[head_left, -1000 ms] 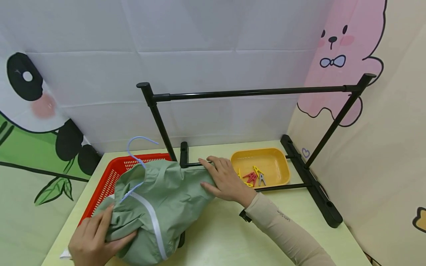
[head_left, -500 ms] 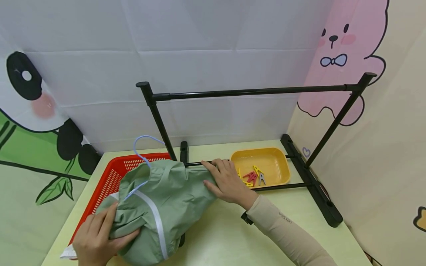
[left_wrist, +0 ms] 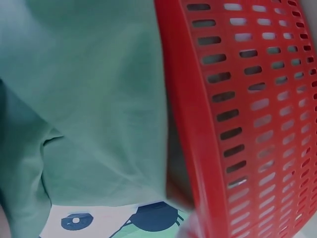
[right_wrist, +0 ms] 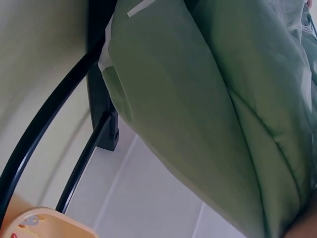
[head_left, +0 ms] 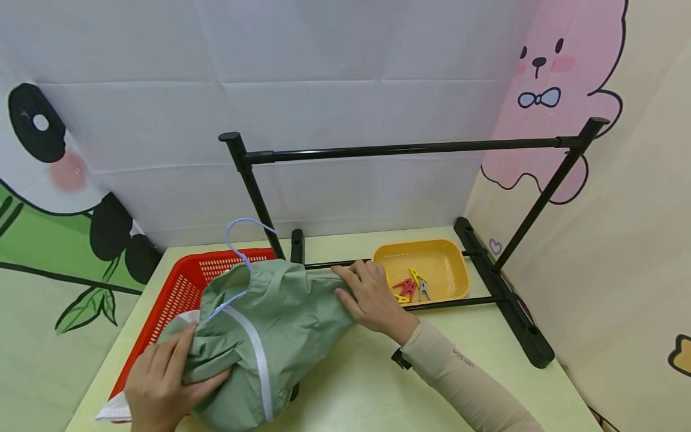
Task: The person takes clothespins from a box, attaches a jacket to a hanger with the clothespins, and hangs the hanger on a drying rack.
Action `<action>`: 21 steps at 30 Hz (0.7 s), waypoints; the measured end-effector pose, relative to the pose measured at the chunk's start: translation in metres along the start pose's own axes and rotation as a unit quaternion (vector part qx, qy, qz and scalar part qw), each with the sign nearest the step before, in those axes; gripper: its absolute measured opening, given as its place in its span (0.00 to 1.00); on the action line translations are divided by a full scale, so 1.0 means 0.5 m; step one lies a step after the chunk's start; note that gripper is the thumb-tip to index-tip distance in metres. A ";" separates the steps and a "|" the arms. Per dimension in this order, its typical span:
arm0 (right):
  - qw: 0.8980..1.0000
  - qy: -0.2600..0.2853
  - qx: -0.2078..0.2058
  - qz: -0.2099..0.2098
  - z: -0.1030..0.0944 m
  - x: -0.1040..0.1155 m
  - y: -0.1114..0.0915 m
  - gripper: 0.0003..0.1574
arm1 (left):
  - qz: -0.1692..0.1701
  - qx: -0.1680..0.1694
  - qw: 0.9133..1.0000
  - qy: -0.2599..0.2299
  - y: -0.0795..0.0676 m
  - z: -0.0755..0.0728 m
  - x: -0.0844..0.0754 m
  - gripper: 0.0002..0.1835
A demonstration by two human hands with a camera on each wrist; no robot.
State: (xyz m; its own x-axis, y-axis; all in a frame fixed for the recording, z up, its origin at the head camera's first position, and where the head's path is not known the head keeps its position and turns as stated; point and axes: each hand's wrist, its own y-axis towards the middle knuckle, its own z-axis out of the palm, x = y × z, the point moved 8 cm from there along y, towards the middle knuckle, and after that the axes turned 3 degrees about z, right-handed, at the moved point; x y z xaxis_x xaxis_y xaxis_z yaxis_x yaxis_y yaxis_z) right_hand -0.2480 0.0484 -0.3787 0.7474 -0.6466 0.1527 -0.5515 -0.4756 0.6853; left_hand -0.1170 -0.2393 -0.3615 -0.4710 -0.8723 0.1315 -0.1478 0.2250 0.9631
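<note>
A green garment (head_left: 291,318) with a white stripe hangs bunched over the table, with a light blue hanger (head_left: 249,220) poking out of its opening, hook upward. At its lower left, my left hand (head_left: 162,378) grips the cloth between thumb and fingers. My right hand (head_left: 375,300) holds the garment's far right end, thumb on the near side. Most of the hanger is hidden inside the cloth. In the left wrist view, the green cloth (left_wrist: 99,114) hangs beside the basket. The right wrist view has the garment (right_wrist: 183,104) drooping near the black bars.
A red slotted basket (head_left: 180,288) stands behind the garment at left, white cloth (head_left: 114,409) at its near corner. The black rack (head_left: 405,149) spans the table. A yellow tray (head_left: 439,258) with several clothespins (head_left: 407,288) sits between its base bars.
The garment, hanger and left hand have shifted slightly to the right. My right hand has moved a little right too, still holding the garment's end.
</note>
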 end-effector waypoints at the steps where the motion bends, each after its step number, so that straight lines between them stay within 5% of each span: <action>1: 1.000 0.003 -0.004 0.002 -0.001 -0.001 -0.001 0.34 | -0.002 0.005 1.000 0.001 -0.002 0.002 0.001 0.46; 21: 0.994 0.047 -0.074 0.067 -0.013 -0.013 -0.011 0.30 | -0.037 0.043 0.998 0.015 -0.022 0.026 0.020 0.47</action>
State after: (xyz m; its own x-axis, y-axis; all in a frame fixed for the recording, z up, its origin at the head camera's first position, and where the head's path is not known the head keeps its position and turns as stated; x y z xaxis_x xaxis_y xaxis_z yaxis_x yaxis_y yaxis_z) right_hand -0.2474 0.0589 -0.3789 0.7063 -0.6366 0.3097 -0.5924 -0.2921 0.7508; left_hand -0.1312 -0.2449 -0.3739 -0.4296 -0.9004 0.0693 -0.2552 0.1947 0.9471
